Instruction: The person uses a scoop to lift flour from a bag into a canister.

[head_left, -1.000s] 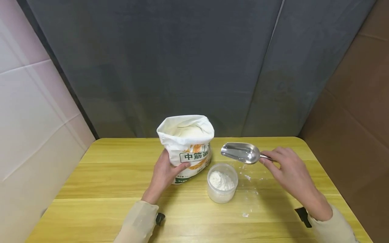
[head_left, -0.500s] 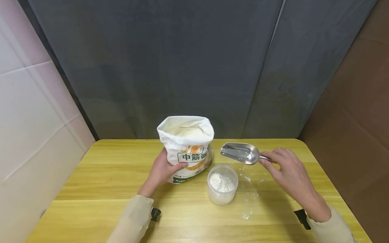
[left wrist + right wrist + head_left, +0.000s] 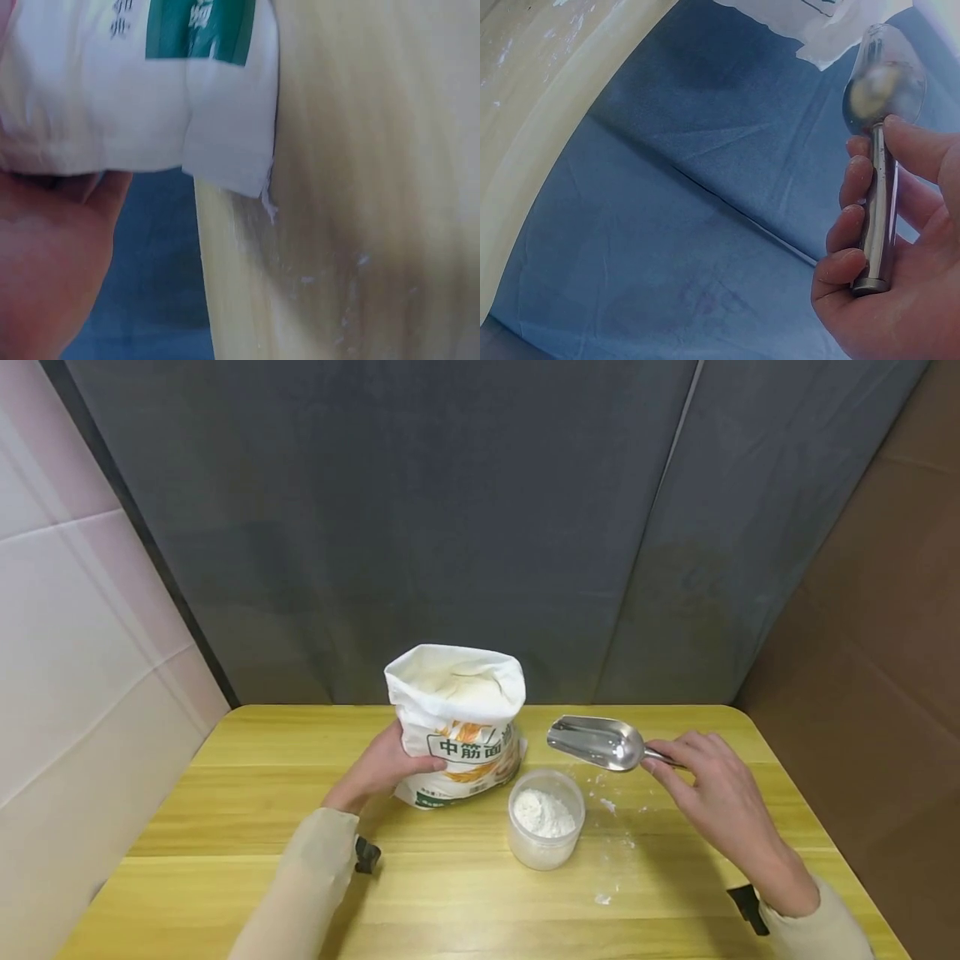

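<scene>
The metal flour scoop [image 3: 596, 742] is held above the desk [image 3: 225, 827], its long axis running roughly along the far edge, with its lip toward the flour bag [image 3: 468, 752] and its handle toward the right edge. The right hand [image 3: 712, 785] pinches that handle between thumb and curled fingers. The bowl's hollow side faces up and shows shiny metal.

The bag stands by the middle of the far edge, mouth gaping upward, to the left of the scoop's lip and apart from it. The left hand [image 3: 382, 764] grips its left side, thumb across the front, so it is the nearer hand to the bag. The clear plastic tub [image 3: 543, 853], partly filled with flour [image 3: 542, 814], sits between the hands, farther from the far edge than the bag.
</scene>
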Tool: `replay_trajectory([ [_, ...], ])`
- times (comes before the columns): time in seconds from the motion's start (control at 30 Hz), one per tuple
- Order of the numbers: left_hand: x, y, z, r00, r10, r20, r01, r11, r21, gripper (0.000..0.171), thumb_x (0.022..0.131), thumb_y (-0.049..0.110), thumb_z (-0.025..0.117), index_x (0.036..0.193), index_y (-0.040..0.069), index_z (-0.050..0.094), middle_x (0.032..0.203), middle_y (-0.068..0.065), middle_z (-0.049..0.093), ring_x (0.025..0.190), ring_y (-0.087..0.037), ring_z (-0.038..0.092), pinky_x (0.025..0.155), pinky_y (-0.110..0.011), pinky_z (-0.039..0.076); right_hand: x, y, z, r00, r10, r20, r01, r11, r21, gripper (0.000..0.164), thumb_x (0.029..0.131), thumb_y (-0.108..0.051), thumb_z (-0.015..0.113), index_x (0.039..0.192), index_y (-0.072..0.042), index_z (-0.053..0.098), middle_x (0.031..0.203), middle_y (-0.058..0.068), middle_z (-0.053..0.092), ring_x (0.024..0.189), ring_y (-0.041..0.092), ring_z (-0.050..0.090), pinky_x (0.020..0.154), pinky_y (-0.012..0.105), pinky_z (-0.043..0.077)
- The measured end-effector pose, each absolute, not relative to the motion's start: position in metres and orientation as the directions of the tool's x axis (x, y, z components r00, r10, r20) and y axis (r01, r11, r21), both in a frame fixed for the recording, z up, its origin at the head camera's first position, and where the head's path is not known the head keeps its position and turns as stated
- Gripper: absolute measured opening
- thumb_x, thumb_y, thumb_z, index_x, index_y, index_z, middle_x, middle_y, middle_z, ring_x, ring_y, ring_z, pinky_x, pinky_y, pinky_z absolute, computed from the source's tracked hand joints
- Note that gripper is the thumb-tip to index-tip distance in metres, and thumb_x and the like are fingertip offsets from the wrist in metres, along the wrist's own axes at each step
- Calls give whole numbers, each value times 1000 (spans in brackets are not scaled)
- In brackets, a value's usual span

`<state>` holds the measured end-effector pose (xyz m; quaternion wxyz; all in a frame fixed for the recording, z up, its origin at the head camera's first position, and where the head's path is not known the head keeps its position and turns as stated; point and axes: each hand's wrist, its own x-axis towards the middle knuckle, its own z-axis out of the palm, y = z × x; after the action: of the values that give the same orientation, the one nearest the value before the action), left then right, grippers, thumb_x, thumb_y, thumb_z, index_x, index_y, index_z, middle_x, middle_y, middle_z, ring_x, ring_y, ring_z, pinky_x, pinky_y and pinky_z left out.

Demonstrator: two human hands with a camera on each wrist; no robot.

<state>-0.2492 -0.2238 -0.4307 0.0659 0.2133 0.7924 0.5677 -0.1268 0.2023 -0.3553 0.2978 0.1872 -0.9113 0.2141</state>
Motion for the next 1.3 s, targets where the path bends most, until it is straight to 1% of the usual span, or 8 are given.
replay_trajectory([
  [0.13, -258, -230, -432, -860, 492, 138, 265, 197, 944, 70, 80, 5, 88, 140, 11, 53, 128, -12, 69, 115, -29, 68, 101, -46, 53, -127, 203, -355, -742, -214, 636, -477, 835, -275, 22, 83, -10, 85, 104, -7, 80, 85, -4, 66, 79, 16, 52, 67, 32, 41],
  [0.43, -259, -235, -434, -823, 561, 90, 235, 191, 953, 65, 84, 8, 86, 140, 8, 53, 129, -13, 69, 117, -30, 66, 103, -46, 50, -130, 199, -355, -731, -223, 645, -498, 820, -282, 26, 81, -10, 87, 106, -10, 80, 85, -6, 64, 83, 16, 54, 67, 35, 43],
  [0.53, -257, -234, -434, -832, 549, 81, 221, 194, 956, 65, 85, 9, 85, 141, 8, 52, 128, -13, 69, 117, -29, 67, 103, -45, 51, -133, 198, -354, -728, -225, 647, -504, 815, -284, 26, 82, -11, 86, 107, -10, 80, 85, -6, 65, 82, 17, 54, 66, 35, 44],
  [0.77, -246, -231, -434, -895, 435, 96, 217, 237, 947, 73, 84, 14, 87, 145, 13, 46, 128, -11, 68, 115, -27, 66, 101, -44, 51, -144, 191, -343, -720, -241, 651, -524, 804, -282, 25, 84, -12, 85, 109, -10, 80, 87, -2, 66, 81, 18, 54, 65, 36, 44],
  [0.9, -237, -224, -431, -929, 350, 116, 221, 279, 934, 80, 80, 18, 91, 146, 16, 46, 127, -9, 68, 115, -27, 66, 102, -47, 50, -155, 182, -334, -721, -261, 642, -531, 804, -269, 23, 87, -14, 83, 110, -8, 80, 88, -1, 65, 81, 18, 52, 65, 35, 43],
  [1.03, -229, -216, -430, -962, 246, 117, 199, 340, 919, 93, 76, 23, 95, 151, 17, 40, 130, -11, 66, 119, -30, 63, 106, -52, 48, -169, 170, -323, -716, -285, 638, -538, 807, -243, 22, 89, -15, 82, 110, -7, 79, 88, 3, 65, 82, 22, 52, 67, 37, 43],
  [1.17, -219, -208, -429, -985, 115, 128, 165, 428, 888, 106, 73, 27, 97, 156, 12, 32, 136, -17, 61, 125, -36, 58, 110, -55, 44, -183, 159, -314, -692, -323, 646, -555, 810, -190, 20, 90, -17, 81, 108, -8, 80, 87, 6, 66, 83, 28, 54, 71, 42, 45],
  [1.3, -211, -201, -428, -983, 31, 179, 171, 487, 856, 114, 71, 29, 98, 158, 4, 28, 144, -21, 53, 132, -38, 51, 114, -57, 39, -192, 152, -309, -678, -334, 654, -551, 820, -153, 20, 90, -19, 81, 108, -10, 80, 87, 7, 67, 86, 33, 56, 72, 46, 47],
])
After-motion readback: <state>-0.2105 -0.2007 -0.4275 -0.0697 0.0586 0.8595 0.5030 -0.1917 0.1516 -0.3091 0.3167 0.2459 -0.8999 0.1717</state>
